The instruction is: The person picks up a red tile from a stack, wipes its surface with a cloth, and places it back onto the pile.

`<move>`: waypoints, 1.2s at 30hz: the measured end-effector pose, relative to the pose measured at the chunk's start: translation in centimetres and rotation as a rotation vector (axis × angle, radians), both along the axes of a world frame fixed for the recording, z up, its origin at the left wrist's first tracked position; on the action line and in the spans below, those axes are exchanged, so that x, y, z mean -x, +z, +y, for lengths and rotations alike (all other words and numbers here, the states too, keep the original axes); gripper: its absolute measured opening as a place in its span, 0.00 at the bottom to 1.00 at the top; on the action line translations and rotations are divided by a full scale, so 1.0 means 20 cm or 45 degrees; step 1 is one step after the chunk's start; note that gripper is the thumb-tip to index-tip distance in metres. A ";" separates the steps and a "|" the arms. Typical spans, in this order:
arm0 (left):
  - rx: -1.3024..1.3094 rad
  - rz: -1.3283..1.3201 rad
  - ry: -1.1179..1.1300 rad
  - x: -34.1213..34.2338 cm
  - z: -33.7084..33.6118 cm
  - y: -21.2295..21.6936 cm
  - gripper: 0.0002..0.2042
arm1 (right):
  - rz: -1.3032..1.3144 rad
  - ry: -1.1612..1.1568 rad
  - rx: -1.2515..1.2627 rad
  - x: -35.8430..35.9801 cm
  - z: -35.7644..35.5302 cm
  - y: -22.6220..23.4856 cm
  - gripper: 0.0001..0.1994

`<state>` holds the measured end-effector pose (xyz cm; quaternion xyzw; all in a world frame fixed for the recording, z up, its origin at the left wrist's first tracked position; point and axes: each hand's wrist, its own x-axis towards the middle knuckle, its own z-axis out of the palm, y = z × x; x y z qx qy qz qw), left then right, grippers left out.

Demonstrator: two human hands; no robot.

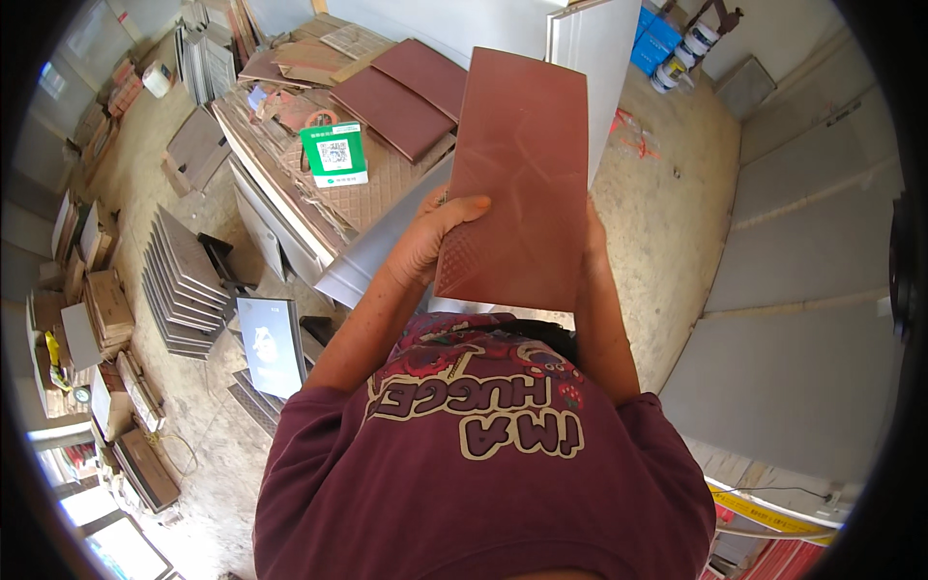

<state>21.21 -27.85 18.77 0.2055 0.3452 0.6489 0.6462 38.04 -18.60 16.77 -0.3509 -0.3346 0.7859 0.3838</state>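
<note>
I hold a reddish-brown rectangular tile (522,164) up in front of my chest, its long side pointing away from me. My left hand (435,237) grips its near left edge, thumb across the patterned lower corner. My right hand (592,242) clasps the near right edge, mostly hidden behind the tile. Beyond the tile two more red-brown tiles (406,92) lie on a stack of beige patterned tiles (377,184).
A green and white card (334,153) lies on the beige stack. Grey slabs (387,242) lean below it. Fanned grey tiles (179,280) and boxes stand at left on the concrete floor (667,222). Large grey slabs (812,251) lie at right, paint cans (681,58) behind.
</note>
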 end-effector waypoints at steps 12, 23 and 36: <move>-0.116 -0.098 0.234 0.03 0.00 -0.04 0.22 | -0.081 0.350 -0.221 -0.04 -0.11 -0.25 0.25; -0.017 -0.137 0.239 0.03 -0.02 -0.10 0.15 | 0.026 0.193 -0.181 -0.08 -0.05 -0.05 0.16; -0.141 -0.029 0.270 0.05 -0.01 -0.21 0.11 | 0.200 -0.370 -0.952 -0.30 0.05 0.32 0.26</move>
